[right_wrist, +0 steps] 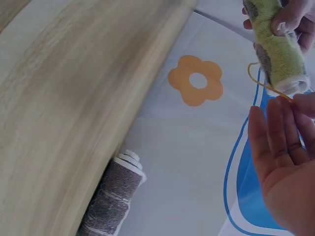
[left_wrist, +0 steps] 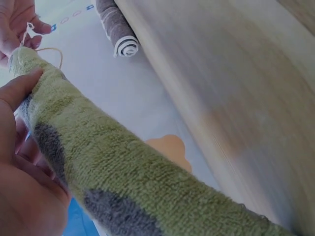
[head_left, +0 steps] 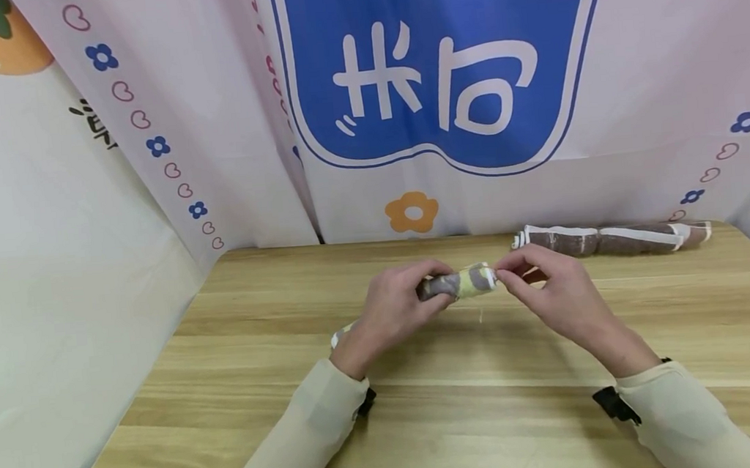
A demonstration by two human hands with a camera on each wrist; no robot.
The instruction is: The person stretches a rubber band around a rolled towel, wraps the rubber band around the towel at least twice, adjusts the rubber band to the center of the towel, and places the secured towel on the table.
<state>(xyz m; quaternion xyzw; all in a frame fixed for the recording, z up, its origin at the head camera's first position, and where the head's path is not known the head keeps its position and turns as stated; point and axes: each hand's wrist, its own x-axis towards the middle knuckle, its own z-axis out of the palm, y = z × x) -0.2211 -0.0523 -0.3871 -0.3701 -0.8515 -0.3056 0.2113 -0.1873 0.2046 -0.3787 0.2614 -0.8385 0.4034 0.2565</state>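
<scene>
A rolled towel, green-yellow with grey patches and a white end point(head_left: 474, 280), is held above the table in my left hand point(head_left: 394, 306). In the left wrist view the thumb lies along the towel roll point(left_wrist: 133, 157), with the other fingers beneath. My right hand point(head_left: 554, 293) is at the roll's white end. Thumb and fingertips there pinch a thin yellow-orange band point(right_wrist: 281, 93), which looks like a rubber band and loops beside the end of the roll. Part of the band is hidden by the fingers.
A brown rolled towel with white edges point(head_left: 633, 238) lies along the table's back edge, right of centre. The wooden table point(head_left: 469, 417) meets a hanging printed cloth point(head_left: 237, 164) at the back. White sheeting point(head_left: 55, 288) hangs at the left.
</scene>
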